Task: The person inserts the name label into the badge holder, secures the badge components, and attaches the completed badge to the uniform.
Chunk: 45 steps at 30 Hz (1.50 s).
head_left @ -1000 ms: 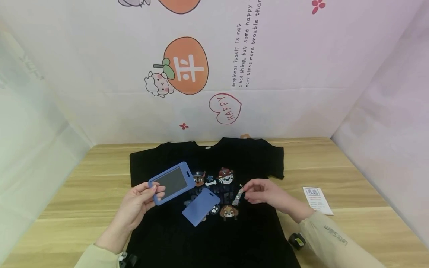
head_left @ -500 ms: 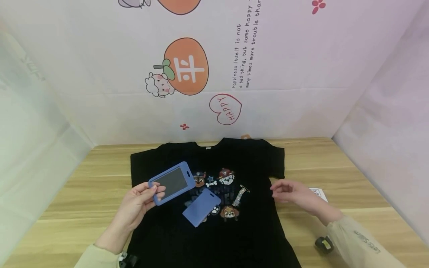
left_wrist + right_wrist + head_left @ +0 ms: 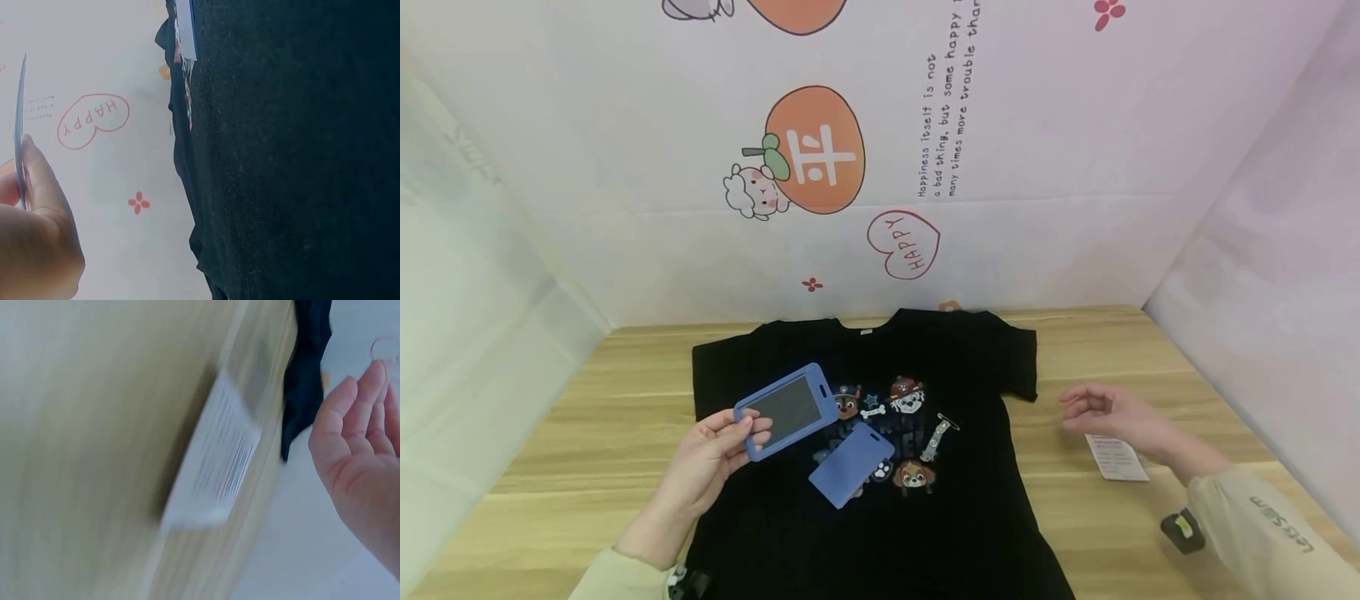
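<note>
My left hand [image 3: 696, 467] grips a blue ID card holder [image 3: 790, 408] at its lower left corner, thumb in front and fingertips showing through the dark window. Seen edge-on in the left wrist view, the holder [image 3: 20, 119] is a thin line pinched by the fingers. Off to the right, my right hand [image 3: 1123, 421] hovers with loosely bent fingers, holding nothing. It overlaps the top of a white printed card [image 3: 1116, 461] in the head view; in the right wrist view the card [image 3: 212, 462] lies on the wood, apart from the hand.
A black T-shirt [image 3: 865, 550] with cartoon dog prints is spread on the wooden table [image 3: 565, 450]. On it lie a flat blue panel [image 3: 852, 465] with a slot and a clear strap clip [image 3: 935, 440] with a metal pin. White printed cloth [image 3: 1022, 242] walls the table.
My right hand has let go of the strap clip, leaving it on the T-shirt, and has moved right to over the white card. My left hand keeps its hold on the card holder.
</note>
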Available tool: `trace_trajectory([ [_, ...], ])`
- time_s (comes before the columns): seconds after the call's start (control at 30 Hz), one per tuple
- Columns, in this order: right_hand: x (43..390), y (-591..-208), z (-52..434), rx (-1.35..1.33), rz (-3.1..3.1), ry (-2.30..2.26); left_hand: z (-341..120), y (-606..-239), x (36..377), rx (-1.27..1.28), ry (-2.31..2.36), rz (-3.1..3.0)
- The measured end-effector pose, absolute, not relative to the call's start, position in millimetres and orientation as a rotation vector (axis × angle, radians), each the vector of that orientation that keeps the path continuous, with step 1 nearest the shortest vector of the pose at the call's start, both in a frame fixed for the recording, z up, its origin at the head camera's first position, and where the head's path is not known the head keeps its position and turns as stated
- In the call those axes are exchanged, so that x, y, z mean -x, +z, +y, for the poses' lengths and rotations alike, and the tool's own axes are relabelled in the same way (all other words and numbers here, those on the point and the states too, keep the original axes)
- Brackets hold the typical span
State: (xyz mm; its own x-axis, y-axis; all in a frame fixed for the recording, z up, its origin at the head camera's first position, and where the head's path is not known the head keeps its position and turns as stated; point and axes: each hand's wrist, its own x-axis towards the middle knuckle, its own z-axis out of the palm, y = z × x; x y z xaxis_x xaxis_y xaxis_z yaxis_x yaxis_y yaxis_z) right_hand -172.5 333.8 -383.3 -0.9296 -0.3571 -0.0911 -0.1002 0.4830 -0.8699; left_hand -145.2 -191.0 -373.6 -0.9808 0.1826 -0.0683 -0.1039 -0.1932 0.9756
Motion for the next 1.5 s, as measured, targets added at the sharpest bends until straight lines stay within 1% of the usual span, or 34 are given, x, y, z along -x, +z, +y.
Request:
trace_trajectory([
  [0.13,176,-383,353,0.361,2.498,-1.339,-192,-374,145,-0.098,2.288,1.87],
  [0.3,178,-384,369,0.259,2.592,-1.198,-191,-374,144,-0.107,2.281,1.868],
  [0.5,179,-385,381,0.278,2.625,-1.135,-190,-374,144,-0.065,2.267,1.879],
  [0.67,180,-387,385,0.322,2.634,-1.122,-190,-375,142,-0.033,2.252,1.897],
  [0.9,183,-394,391,0.362,2.683,-1.008,-190,-374,143,-0.068,2.266,1.878],
  [1.1,186,-402,396,0.478,2.667,-1.054,-188,-374,143,-0.07,2.261,1.881],
  [1.33,187,-402,394,0.392,2.691,-0.891,-187,-375,143,-0.077,2.262,1.88],
  [1.5,188,-404,393,0.383,2.69,-0.831,-187,-375,142,-0.095,2.264,1.879],
])
